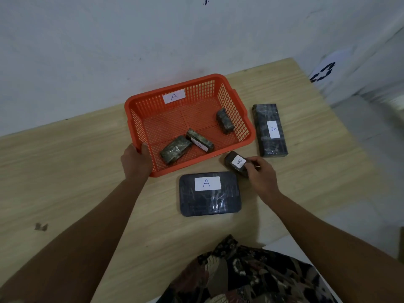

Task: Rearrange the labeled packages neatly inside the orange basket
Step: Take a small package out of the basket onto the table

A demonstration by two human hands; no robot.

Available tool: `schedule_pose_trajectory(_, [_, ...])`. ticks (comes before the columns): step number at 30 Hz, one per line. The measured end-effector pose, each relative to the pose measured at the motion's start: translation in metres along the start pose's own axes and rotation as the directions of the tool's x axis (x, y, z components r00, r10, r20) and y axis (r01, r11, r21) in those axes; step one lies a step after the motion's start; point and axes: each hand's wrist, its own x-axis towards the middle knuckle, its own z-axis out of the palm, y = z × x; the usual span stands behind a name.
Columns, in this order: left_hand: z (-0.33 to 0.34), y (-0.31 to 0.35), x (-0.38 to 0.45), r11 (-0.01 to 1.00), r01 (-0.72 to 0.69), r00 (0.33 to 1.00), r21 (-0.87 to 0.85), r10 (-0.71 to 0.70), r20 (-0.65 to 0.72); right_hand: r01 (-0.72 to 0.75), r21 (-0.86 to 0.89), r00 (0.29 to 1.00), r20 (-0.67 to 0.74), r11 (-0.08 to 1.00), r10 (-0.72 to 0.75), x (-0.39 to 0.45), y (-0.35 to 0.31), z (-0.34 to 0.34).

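Observation:
An orange mesh basket (229, 92) with a white "A" label on its far wall stands on the wooden table. Three small dark wrapped packages lie inside: one at the front left (175, 149), one with a label beside it (200, 140), one at the right (225, 120). My left hand (136, 159) grips the basket's near-left rim. My right hand (261, 174) holds a small labelled package (235, 161) on the table just outside the basket's front right corner. A large flat labelled package (209, 194) lies in front of the basket. A long labelled package (270, 130) lies to the basket's right.
The table (76, 171) meets a pale wall at the back and ends at the right, past the long package. Bare wood stretches left of the basket. My patterned clothing (240, 272) fills the bottom of the view.

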Motion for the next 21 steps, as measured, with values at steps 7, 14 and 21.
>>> schedule_pose_trajectory(7, [0.0,0.0,0.001,1.0,0.002,1.0,-0.007,-0.002,-0.004,0.298,-0.272,0.909,-0.214,0.915,-0.359,-0.011,-0.026,0.009])
schedule_pose_trajectory(14, [0.0,0.0,0.002,0.999,0.028,1.0,-0.047,-0.027,0.002,0.598,-0.335,0.793,0.115,0.728,-0.599,0.01,-0.09,0.04])
schedule_pose_trajectory(21, [-0.003,0.009,0.017,0.981,0.124,0.992,-0.146,-0.125,-0.001,0.539,-0.524,0.807,0.545,0.659,-0.227,0.052,-0.145,0.102])
